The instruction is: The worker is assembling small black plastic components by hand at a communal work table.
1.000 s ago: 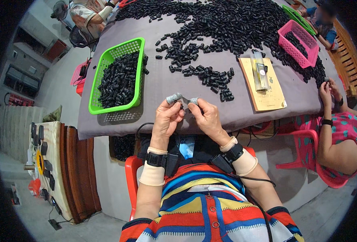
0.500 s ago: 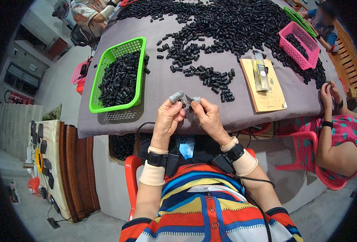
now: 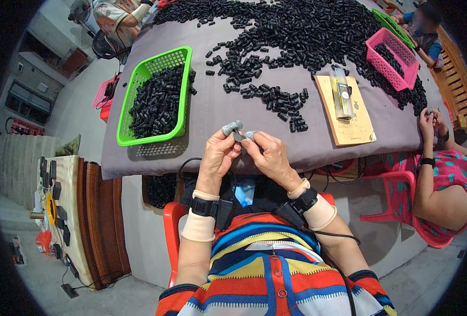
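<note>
- We have a small dark piece (image 3: 235,131) between our fingertips, over the near part of the grey cloth (image 3: 202,113).
- Our left hand (image 3: 219,152) pinches it, nearly closed.
- Our right hand (image 3: 269,152), curled just beside, pinches a thin grey piece (image 3: 239,137).
- Rightward, the yellow booklet (image 3: 357,129) and the clear case (image 3: 342,95) on it carry print we cannot read.
</note>
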The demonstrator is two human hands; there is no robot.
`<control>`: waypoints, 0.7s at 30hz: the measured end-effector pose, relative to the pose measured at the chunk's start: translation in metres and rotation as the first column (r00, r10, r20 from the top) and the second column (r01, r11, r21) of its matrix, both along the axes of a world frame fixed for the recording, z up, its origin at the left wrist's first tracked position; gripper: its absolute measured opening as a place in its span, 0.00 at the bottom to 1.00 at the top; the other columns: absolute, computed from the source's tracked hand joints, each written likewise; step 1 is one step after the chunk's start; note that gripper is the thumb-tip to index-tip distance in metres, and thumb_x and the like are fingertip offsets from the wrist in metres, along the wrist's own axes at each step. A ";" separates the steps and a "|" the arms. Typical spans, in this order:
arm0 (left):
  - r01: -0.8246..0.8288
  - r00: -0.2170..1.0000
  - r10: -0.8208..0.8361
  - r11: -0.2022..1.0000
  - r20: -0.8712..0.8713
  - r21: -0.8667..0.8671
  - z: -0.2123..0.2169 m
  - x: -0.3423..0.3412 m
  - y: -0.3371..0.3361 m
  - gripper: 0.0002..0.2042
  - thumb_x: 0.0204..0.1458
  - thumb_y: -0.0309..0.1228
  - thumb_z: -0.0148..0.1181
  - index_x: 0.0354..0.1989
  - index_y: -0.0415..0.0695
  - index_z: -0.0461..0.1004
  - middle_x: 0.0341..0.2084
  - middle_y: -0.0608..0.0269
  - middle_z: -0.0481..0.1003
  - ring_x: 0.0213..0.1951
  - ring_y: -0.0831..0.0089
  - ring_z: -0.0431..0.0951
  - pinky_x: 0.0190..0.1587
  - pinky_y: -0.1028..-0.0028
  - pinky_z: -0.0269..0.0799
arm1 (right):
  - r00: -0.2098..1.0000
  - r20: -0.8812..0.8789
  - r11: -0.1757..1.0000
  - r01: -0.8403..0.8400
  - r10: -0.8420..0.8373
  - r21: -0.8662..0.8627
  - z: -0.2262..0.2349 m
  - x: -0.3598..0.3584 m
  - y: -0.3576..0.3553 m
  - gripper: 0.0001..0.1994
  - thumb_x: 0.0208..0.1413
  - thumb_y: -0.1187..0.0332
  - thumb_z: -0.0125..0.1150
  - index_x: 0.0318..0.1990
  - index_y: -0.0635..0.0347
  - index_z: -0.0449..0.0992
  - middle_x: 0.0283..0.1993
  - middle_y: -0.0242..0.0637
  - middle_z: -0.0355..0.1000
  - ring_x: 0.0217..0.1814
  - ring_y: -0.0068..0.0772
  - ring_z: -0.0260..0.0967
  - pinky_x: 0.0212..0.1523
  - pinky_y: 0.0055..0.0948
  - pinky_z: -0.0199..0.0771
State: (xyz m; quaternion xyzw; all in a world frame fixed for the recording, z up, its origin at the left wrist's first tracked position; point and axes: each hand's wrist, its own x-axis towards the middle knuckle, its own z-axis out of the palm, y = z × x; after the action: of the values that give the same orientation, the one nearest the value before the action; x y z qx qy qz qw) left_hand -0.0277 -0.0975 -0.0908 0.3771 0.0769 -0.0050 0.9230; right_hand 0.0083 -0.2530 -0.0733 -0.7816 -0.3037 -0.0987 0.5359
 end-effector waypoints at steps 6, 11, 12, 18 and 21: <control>0.021 1.000 -0.021 0.999 0.003 -0.030 -0.001 0.000 0.001 0.13 0.52 0.26 0.57 0.46 0.39 0.71 0.31 0.63 0.75 0.24 0.81 0.71 0.26 0.83 0.67 | 1.000 0.015 1.000 0.005 -0.005 -0.011 0.002 0.000 0.000 0.10 0.51 0.65 0.59 0.25 0.62 0.70 0.24 0.41 0.69 0.23 0.46 0.68 0.21 0.37 0.64; 0.015 1.000 -0.015 1.000 0.005 -0.020 -0.003 0.000 0.001 0.12 0.52 0.25 0.56 0.46 0.39 0.71 0.32 0.63 0.75 0.25 0.80 0.71 0.26 0.83 0.68 | 1.000 0.022 1.000 -0.006 0.006 -0.007 -0.001 0.001 0.001 0.10 0.51 0.65 0.59 0.25 0.62 0.70 0.24 0.41 0.69 0.23 0.46 0.68 0.21 0.37 0.64; 0.009 1.000 -0.009 1.000 0.002 -0.013 -0.003 0.000 0.001 0.12 0.53 0.25 0.56 0.46 0.39 0.71 0.32 0.62 0.75 0.25 0.80 0.71 0.26 0.83 0.68 | 1.000 0.021 1.000 -0.005 0.005 -0.007 -0.001 0.000 0.000 0.10 0.51 0.65 0.59 0.25 0.62 0.70 0.24 0.41 0.69 0.23 0.46 0.68 0.21 0.37 0.64; 0.031 1.000 -0.031 0.999 0.002 -0.014 -0.001 0.000 0.002 0.12 0.53 0.25 0.55 0.46 0.38 0.71 0.32 0.63 0.74 0.25 0.80 0.70 0.27 0.83 0.67 | 1.000 -0.018 0.999 -0.022 0.021 -0.027 0.001 -0.001 0.000 0.08 0.52 0.69 0.57 0.27 0.64 0.72 0.24 0.44 0.68 0.24 0.46 0.68 0.23 0.35 0.64; 0.030 0.999 -0.030 1.000 -0.010 -0.006 0.002 0.000 0.001 0.12 0.53 0.24 0.55 0.46 0.38 0.71 0.31 0.64 0.74 0.24 0.81 0.70 0.27 0.83 0.67 | 1.000 0.022 1.000 0.002 -0.001 -0.012 0.000 0.000 0.002 0.11 0.51 0.65 0.59 0.24 0.62 0.70 0.23 0.41 0.69 0.23 0.46 0.68 0.21 0.38 0.64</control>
State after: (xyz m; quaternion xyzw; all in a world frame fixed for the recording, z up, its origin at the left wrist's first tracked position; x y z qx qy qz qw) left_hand -0.0279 -0.0963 -0.0893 0.3753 0.0759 -0.0210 0.9235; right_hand 0.0080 -0.2509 -0.0730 -0.7839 -0.3097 -0.1060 0.5276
